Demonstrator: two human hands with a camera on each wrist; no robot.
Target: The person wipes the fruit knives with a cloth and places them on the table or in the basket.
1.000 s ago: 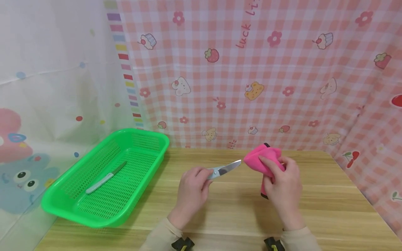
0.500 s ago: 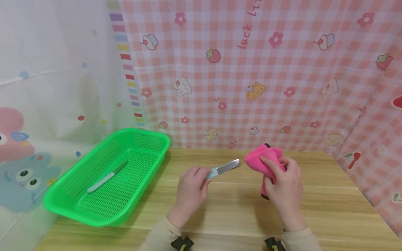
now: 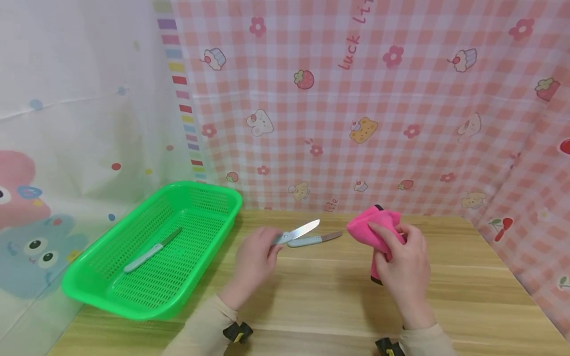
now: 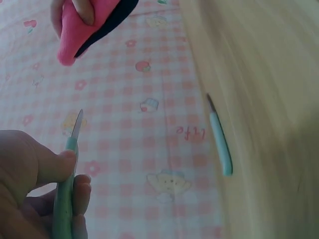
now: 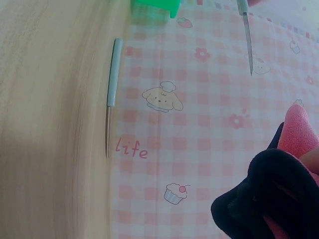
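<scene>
My left hand (image 3: 255, 256) grips a small knife (image 3: 304, 230) by its pale blue handle, blade pointing up and to the right. Both left thumb and fingers close round that handle (image 4: 65, 204) in the left wrist view. Below and just right of it, a second pale-handled knife (image 3: 307, 241) lies on the table, apart from either hand. A bunched pink cloth (image 3: 374, 228) with dark edging is held in my right hand (image 3: 404, 264), above the table. The right wrist view catches its dark trim (image 5: 269, 174) up close; the right hand is mostly hidden there.
At the left stands a green perforated basket (image 3: 211, 259), with another pale-handled knife (image 3: 144, 259) lying inside. The wooden table (image 3: 320, 306) ends against a pink checked curtain (image 3: 329, 168) at the back.
My left hand has shifted left, carrying its knife away from the cloth. The knife on the table, earlier mostly hidden behind it, now shows. The right hand and cloth have hardly moved.
</scene>
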